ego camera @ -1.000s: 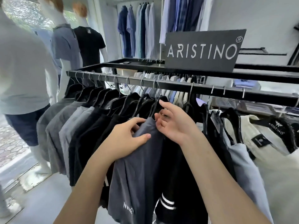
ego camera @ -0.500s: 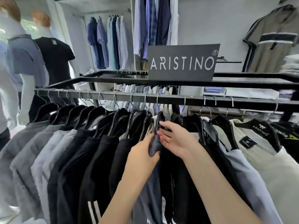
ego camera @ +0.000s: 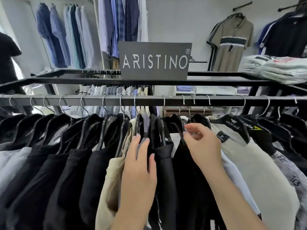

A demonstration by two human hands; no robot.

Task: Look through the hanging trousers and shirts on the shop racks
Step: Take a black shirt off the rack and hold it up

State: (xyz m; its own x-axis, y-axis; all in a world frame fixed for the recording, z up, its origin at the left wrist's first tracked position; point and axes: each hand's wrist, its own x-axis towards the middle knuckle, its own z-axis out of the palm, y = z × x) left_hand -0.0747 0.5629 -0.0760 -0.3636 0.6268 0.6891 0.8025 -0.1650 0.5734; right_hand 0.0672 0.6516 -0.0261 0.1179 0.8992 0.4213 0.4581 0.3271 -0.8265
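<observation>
A grey metal rail (ego camera: 149, 100) runs across the view with many black hangers on it. Black trousers (ego camera: 54, 180) fill its left half, a beige pair (ego camera: 111, 180) hangs in the middle, and cream garments (ego camera: 259, 163) hang to the right. My left hand (ego camera: 139, 168) lies flat with straight fingers against the clothes just right of the beige pair. My right hand (ego camera: 202, 143) reaches into the gap beside it, fingers curled at a black hanger (ego camera: 180, 128) over a black garment (ego camera: 187, 180).
A dark ARISTINO sign (ego camera: 154, 61) stands on the rack's upper frame (ego camera: 66, 79). Folded pale shirts (ego camera: 279, 68) are stacked on the right of that frame. Blue shirts (ego camera: 66, 35) hang on the back wall, and a khaki striped polo (ego camera: 232, 40) hangs right.
My view has swung right along the rail. The dark grey pair I held is let go; both hands have moved right, and my left hand now lies flat by a beige pair.
</observation>
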